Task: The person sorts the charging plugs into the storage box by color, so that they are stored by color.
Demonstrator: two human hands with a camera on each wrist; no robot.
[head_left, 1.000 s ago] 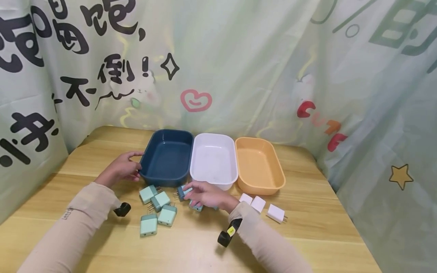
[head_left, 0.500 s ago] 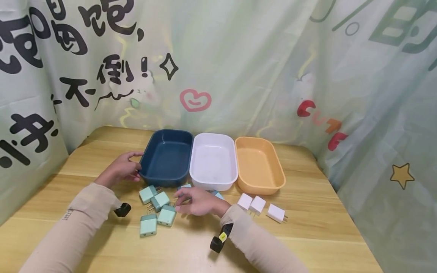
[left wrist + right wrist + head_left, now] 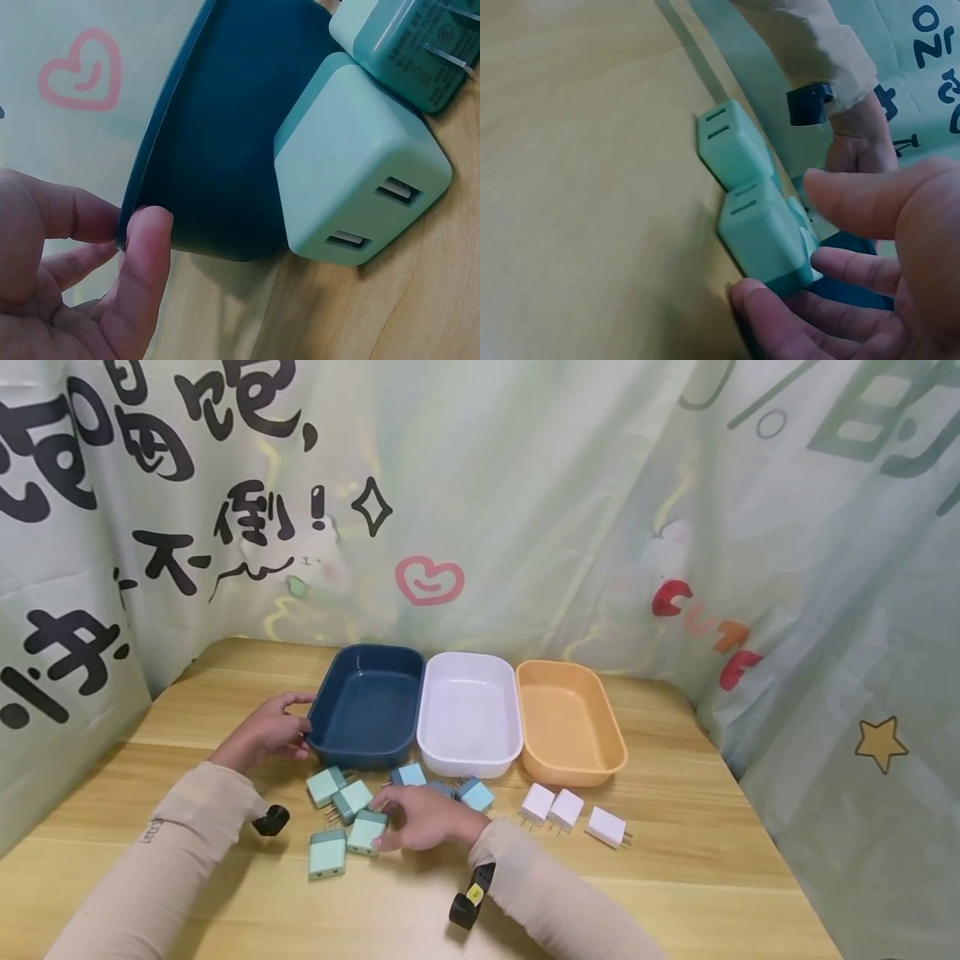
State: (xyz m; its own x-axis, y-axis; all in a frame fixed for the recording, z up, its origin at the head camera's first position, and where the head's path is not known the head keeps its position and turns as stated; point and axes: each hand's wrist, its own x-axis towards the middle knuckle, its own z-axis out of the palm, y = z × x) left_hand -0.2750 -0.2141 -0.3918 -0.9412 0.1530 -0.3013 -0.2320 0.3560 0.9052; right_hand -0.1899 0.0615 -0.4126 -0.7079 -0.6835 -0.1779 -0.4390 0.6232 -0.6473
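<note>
My left hand holds the side rim of a dark blue plastic tray; in the left wrist view, thumb and fingers pinch that rim. My right hand is over the table at a mint-green charger with two USB ports. The right wrist view shows the fingertips right at this charger's edge, while the thumb stands apart above it. Another mint charger lies to its left, and two more lie by the blue tray, prongs showing.
A white tray and an orange tray stand side by side with the blue one. Blue chargers lie before the white tray, partly behind my right hand. Three white chargers lie at the right. A printed curtain hangs behind the wooden table.
My right hand has moved left and nearer from above the blue chargers to the mint charger, uncovering blue chargers behind it. My left hand stays at the blue tray's rim.
</note>
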